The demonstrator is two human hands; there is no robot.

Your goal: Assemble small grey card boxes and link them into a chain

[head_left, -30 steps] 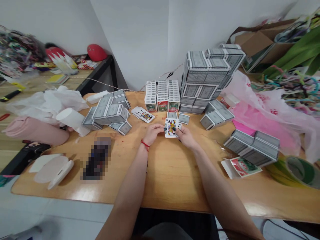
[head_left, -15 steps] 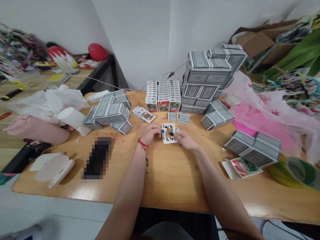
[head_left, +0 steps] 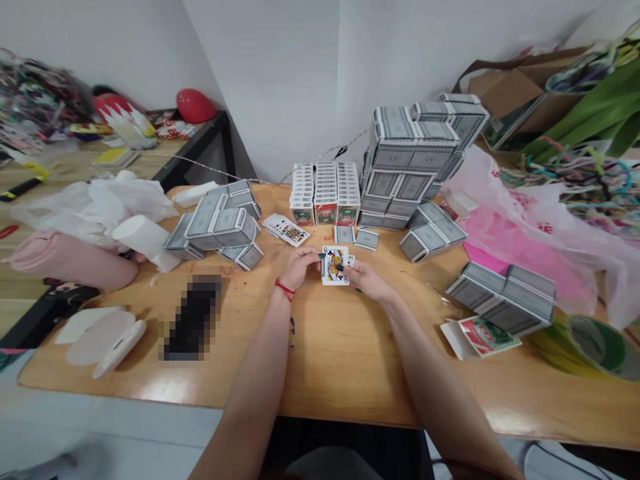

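Several playing cards (head_left: pixel 334 270) are held up over the table, a queen of clubs in front and part of a king behind it. My left hand (head_left: pixel 301 265), with a red string on the wrist, pinches their left edge. My right hand (head_left: pixel 367 277) is closed on their right side, its thumb lying across the queen. Beyond my left hand a loose fan of face-up cards (head_left: pixel 287 230) lies on the wood. Two small face-down stacks of cards (head_left: pixel 345 234) rest just past the held cards.
Patterned card bricks form a tall stack (head_left: pixel 400 177) behind on the right and a lower pile (head_left: pixel 225 223) on the left. Three columns of boxed decks (head_left: pixel 326 200) stand between. A blurred dark rectangle (head_left: pixel 193 319) lies front left; green-yellow tape (head_left: pixel 587 347) sits right.
The held cards and both hands stay nearly in place, with small finger shifts at the cards' left edge. The whole view has shifted slightly.
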